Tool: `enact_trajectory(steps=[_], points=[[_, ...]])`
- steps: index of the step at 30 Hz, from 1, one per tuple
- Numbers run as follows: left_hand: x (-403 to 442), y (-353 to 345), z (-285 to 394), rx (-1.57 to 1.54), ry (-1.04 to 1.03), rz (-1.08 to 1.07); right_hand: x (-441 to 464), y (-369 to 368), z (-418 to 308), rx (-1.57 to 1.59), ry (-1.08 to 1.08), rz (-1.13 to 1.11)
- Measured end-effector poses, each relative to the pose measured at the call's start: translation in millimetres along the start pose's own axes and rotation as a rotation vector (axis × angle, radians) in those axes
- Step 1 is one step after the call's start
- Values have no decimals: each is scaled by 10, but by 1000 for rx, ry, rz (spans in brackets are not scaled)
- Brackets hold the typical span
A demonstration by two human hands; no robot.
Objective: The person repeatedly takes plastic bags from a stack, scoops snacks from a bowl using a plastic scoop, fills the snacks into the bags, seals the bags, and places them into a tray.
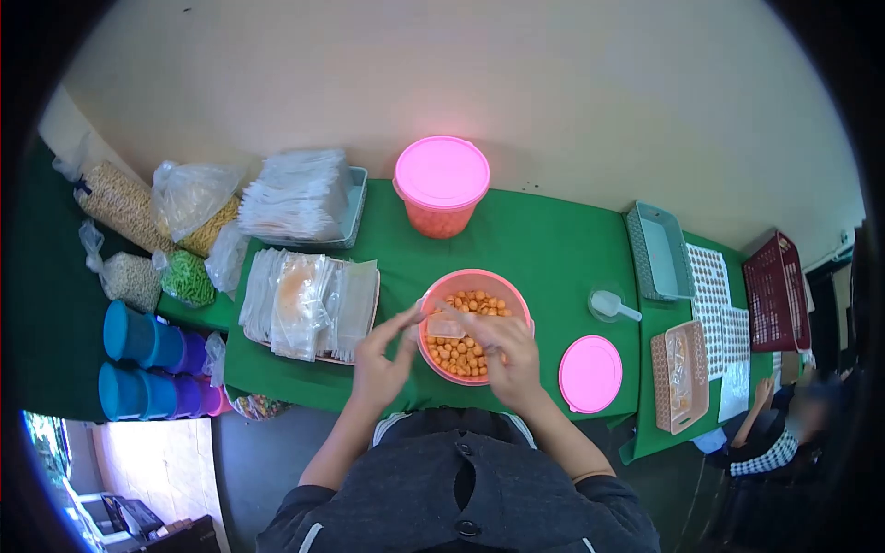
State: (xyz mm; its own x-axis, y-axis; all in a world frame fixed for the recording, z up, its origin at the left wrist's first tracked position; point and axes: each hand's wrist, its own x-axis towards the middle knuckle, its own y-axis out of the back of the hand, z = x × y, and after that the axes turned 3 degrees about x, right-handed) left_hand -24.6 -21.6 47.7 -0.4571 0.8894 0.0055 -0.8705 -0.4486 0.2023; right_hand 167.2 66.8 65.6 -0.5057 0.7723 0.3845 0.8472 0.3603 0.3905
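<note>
A pink tub (526,318) of round orange snack balls (458,361) stands in front of me. Over its opening, both hands meet at a small clear plastic bag (445,326), seen mostly as a shiny translucent patch. My left hand (387,358) pinches it from the left, at the tub's rim. My right hand (502,346) reaches across the tub with its fingers closed on the bag's upper part; its fingertips are slightly blurred. To the right lies a pink lid (590,373), and behind it a white scoop (613,305) rests on a clear container.
A lidded pink tub (442,180) stands at the back. Left are a basket of clear bags (309,304), stacked white packets (293,196), snack sacks (124,205) and coloured tubs (138,332). Right are baskets (680,378), sticker sheets (709,295) and another person (770,429).
</note>
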Motion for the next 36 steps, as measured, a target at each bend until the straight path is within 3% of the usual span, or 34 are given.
enact_trajectory(steps=[2,4,7,10,12,13,15,16,17,21,27,30,32,33,34,35,36], points=[[-63,-144,-49,121,-338,-182,-27,-103,6,-134,124,-179],[-124,-256,-91,-53,-328,-290,-65,-160,36,-176,161,-151],[-107,-343,-222,-327,-88,-354,-7,-233,-22,-164,134,-78],[-198,-372,-248,-359,-156,-425,45,-240,95,-135,83,-72],[-213,-444,-237,-418,-104,-335,66,-277,117,-163,95,-126],[-224,-465,-234,-478,-52,-245,79,-335,67,-121,26,-21],[-193,-389,-249,-428,9,-221,96,-349,63,-81,-41,87],[-172,-365,-241,-379,67,-194,98,-316,104,179,-235,48],[-194,-418,-218,-394,-36,-104,88,-287,147,441,-430,7],[-219,-329,-245,-331,-59,-138,-8,-187,242,473,-399,-98],[-196,-214,-159,-33,-69,-393,-65,153,242,455,-368,-97],[-130,-172,-222,-159,-160,-198,-205,700,757,338,-385,337],[13,165,-183,266,-166,43,-302,1437,1322,386,-457,879],[48,368,-308,676,-161,108,-505,1954,1704,207,-497,1022],[86,578,-464,1088,-146,169,-692,2444,2006,243,-509,1181],[121,729,-528,1135,-10,149,-1069,3053,2471,477,-496,1215],[133,856,-596,1178,127,124,-1238,3356,2558,423,-383,1291]])
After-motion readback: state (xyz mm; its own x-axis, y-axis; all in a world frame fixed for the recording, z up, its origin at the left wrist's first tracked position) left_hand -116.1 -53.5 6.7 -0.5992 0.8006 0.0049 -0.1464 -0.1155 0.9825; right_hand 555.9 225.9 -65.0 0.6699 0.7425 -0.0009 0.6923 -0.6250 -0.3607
